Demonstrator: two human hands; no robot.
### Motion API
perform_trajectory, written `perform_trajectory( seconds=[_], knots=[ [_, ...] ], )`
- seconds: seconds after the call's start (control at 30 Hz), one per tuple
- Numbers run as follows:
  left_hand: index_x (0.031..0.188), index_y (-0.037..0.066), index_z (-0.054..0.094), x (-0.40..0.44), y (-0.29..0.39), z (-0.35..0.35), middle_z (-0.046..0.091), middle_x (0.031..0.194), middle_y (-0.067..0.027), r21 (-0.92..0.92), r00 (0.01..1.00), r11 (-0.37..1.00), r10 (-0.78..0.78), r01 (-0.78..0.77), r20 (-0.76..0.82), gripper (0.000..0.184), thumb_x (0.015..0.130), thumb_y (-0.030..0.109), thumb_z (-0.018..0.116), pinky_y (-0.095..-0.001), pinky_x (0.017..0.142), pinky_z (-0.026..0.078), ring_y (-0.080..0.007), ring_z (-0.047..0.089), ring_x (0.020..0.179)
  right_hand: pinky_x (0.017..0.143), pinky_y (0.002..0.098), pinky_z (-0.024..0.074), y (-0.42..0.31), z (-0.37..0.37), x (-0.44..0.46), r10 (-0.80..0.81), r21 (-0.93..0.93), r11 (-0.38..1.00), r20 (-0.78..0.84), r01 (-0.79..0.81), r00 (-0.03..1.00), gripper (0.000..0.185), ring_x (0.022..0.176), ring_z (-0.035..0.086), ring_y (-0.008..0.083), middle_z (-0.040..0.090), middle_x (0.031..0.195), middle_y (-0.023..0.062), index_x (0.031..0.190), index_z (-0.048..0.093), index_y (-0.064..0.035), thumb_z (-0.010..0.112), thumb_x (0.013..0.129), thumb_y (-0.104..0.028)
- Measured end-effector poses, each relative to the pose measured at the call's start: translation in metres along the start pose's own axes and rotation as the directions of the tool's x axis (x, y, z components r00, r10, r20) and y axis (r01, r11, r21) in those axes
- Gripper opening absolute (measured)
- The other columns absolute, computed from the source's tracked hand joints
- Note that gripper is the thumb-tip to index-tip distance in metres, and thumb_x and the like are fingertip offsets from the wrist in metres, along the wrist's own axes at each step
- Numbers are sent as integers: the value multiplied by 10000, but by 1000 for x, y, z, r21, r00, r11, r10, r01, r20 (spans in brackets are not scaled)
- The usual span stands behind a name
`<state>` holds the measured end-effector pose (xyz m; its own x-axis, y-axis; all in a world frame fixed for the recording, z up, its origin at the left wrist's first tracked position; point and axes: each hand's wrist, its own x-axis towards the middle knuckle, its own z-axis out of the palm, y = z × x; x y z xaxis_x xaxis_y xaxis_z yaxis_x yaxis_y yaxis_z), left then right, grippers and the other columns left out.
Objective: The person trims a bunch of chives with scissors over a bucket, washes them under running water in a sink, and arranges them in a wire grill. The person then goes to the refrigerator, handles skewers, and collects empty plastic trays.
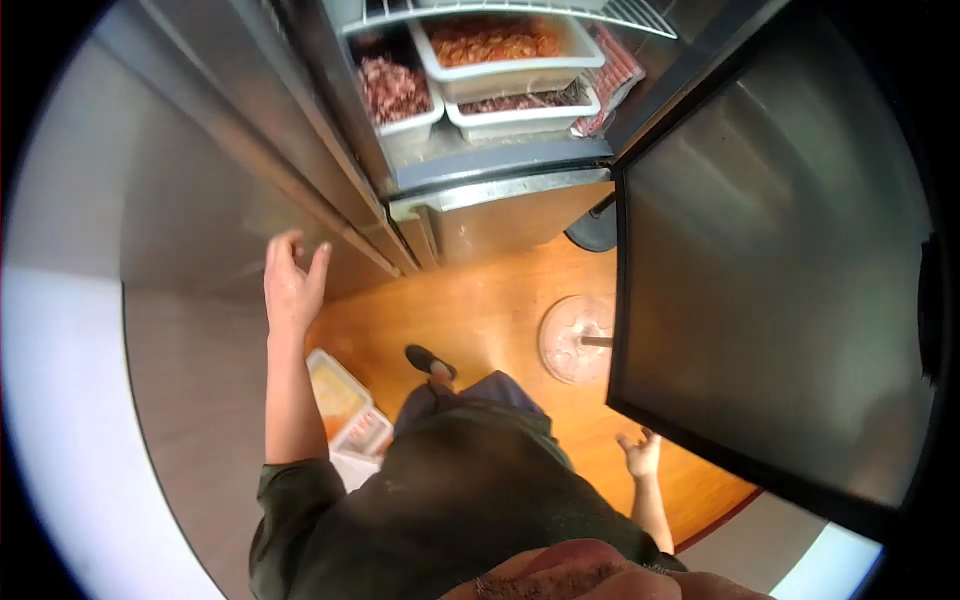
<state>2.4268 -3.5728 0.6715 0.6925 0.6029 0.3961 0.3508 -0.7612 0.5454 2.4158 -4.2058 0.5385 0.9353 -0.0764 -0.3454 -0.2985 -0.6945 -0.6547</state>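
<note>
My left hand (295, 285) is raised beside the closed steel door (200, 190) on the left, thumb and fingers apart with nothing in them. Near the lower edge of the open fridge door (770, 260) is my right hand (643, 457), its fingers spread and no object visible in it. I cannot tell whether it touches the door. Inside the open compartment, a white tub of reddish-orange food (500, 45) rests on a second white tub of dark meat-like pieces (525, 112). To their left sits a tub of chopped red meat (393, 90).
A red-and-white package (615, 80) lies right of the tubs, below a wire shelf (640, 15). Two round bases, one pale (575, 340) and one dark (592, 230), stand on the wooden floor (480, 310). White containers (345, 405) are by my left side.
</note>
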Motion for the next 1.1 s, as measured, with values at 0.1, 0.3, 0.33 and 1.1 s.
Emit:
perform_trajectory(
  seconds=[0.1, 0.3, 0.33, 1.1],
  knots=[
    [962, 1, 590, -111, -26, 22, 578, 781, -157, 105, 911, 946, -324, 307, 254, 287, 803, 205, 712, -394, 667, 483, -323, 578, 716, 955, 407, 423, 20, -6, 46, -300, -127, 941, 110, 312, 948, 554, 1058, 561, 303, 600, 1131, 172, 1157, 565, 20, 826, 712, -184],
    [940, -26, 627, -312, -38, 29, 655, 900, -216, 130, 715, 806, -576, 578, 396, 369, 817, 319, 672, -424, 748, 508, -373, 635, 857, 1072, 431, 293, -32, 4, 53, -556, -229, 712, 395, 664, 732, 644, 1259, 416, 364, 452, 1340, 261, 1280, 473, 61, 754, 786, -243],
    [950, -26, 628, -343, -44, 30, 656, 909, -220, 118, 679, 771, -613, 626, 403, 382, 821, 332, 662, -427, 749, 507, -376, 634, 859, 1057, 434, 311, -46, 12, 46, -582, -235, 683, 397, 691, 710, 620, 1233, 442, 373, 473, 1312, 273, 1261, 487, 71, 748, 792, -240],
    [859, -61, 620, -847, -60, -85, 627, 725, -106, -214, -419, -465, -879, 859, 229, 315, 868, 252, 588, -344, 583, 481, -197, 587, 627, 1017, 339, 360, -403, 359, 168, -705, 29, 692, 239, 721, 667, 802, 1234, 461, 252, 492, 1358, 151, 1384, 369, 31, 635, 852, -506]
  ],
)
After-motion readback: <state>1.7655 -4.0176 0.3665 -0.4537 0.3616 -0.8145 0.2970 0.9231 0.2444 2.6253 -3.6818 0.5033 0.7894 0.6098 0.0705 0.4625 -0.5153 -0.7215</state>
